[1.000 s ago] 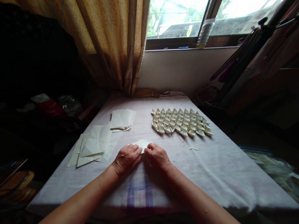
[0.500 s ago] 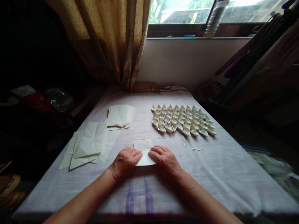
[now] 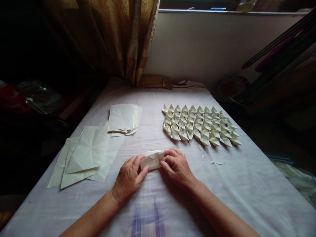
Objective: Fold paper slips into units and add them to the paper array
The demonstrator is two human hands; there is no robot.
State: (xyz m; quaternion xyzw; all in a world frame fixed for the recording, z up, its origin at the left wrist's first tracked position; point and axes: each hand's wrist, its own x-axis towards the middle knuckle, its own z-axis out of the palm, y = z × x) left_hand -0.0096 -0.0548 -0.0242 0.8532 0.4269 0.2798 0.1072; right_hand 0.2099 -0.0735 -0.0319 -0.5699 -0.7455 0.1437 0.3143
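A small sheet of paper (image 3: 152,160) is between my hands at the near middle of the table, its near part bent up so that a shaded face shows. My left hand (image 3: 130,172) pinches its left end between thumb and fingers. At the right end, my right hand (image 3: 176,166) grips it with curled fingers and thumb. Farther right stand rows of folded paper boats (image 3: 197,125), several deep. To the left lie creased square sheets (image 3: 86,149), loosely overlapped, with a neater stack of paper squares (image 3: 122,118) behind them.
A pale cloth with purple stripes covers the table (image 3: 148,210). Two paper scraps (image 3: 217,163) lie right of my hands. A gold curtain (image 3: 134,42) hangs to the table's back edge, beside a wall (image 3: 192,46). Plastic bags (image 3: 296,179) sit beyond the right edge.
The paper lay flat under both hands; now its near edge is lifted and folded up, with thumbs and fingers around its ends. The view has tipped downward.
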